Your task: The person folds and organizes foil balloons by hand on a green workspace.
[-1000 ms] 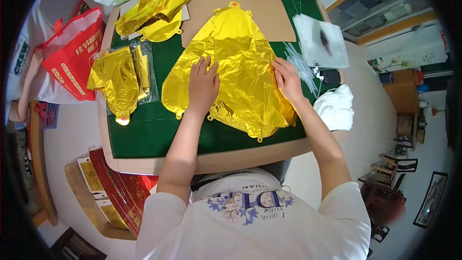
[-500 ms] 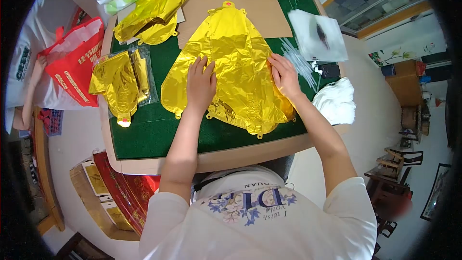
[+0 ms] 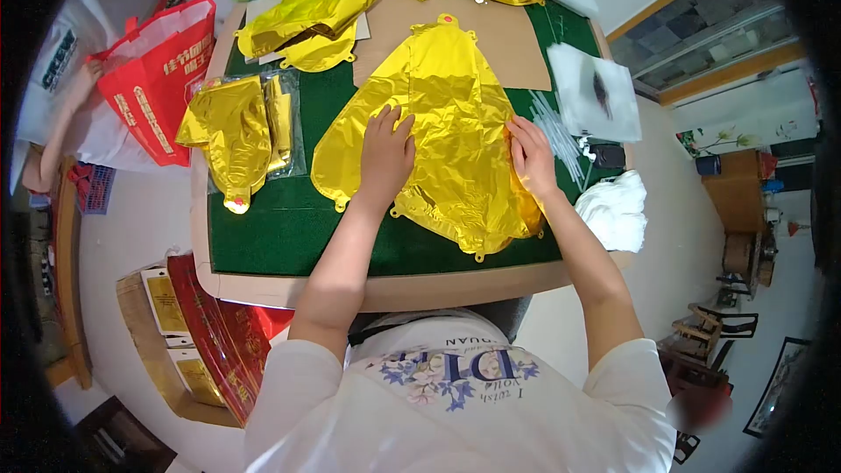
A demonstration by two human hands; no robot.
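A flat, uninflated gold foil balloon lies on the green tabletop, creased, with small tabs along its edge and a red spot on its top tab. My left hand rests palm down on the balloon's left part, fingers spread. At the right edge of the foil, my right hand lies with its fingers stretched out and fingertips touching the foil. Whether the right thumb presses the edge is hard to make out. The balloon's upper end overlaps a brown cardboard sheet.
More gold foil balloons lie at the back left, and a folded gold foil balloon lies at the left. White sticks, a clear plastic bag and a white cloth-like bundle lie right. Another person's arm is beside a red bag.
The whole view has shifted a little, with the table's contents appearing further right. Both hands stay at about the same places on the balloon.
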